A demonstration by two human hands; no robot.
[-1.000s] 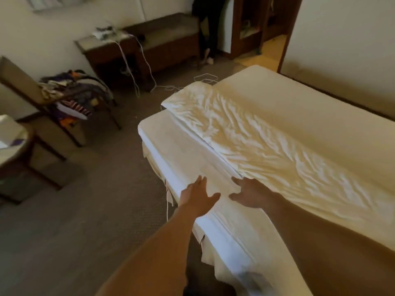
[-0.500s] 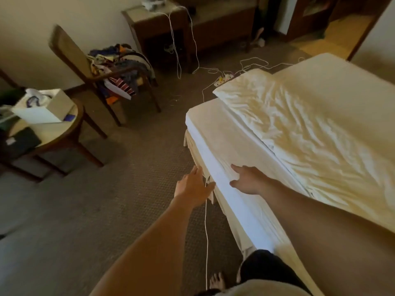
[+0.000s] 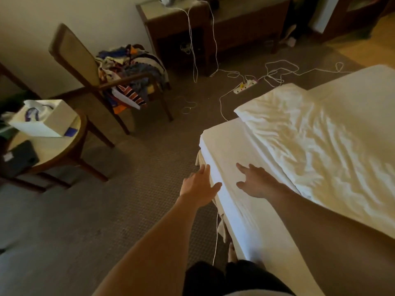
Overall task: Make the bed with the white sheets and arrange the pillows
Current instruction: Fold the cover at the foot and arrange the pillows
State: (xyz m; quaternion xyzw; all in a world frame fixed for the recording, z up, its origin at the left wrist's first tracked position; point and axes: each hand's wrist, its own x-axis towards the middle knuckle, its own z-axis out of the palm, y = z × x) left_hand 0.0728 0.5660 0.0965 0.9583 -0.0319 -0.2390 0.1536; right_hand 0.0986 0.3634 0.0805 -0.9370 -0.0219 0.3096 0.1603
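Right hand [image 3: 257,182]: palm down on the white sheet [image 3: 226,150], fingers straight and spread, gripping nothing. Left hand [image 3: 199,186]: fingers extended, holding nothing, placed against the sheet where it turns down over the near side edge of the bed [image 3: 363,90]. The sheet lies smooth across the near corner. A rumpled white cover [image 3: 316,142] lies lengthwise beside it, further onto the bed. On the carpet beyond the corner: a power strip [image 3: 245,86] with trailing cords. Further left: a chair [image 3: 72,52] piled with clothes [image 3: 132,69].
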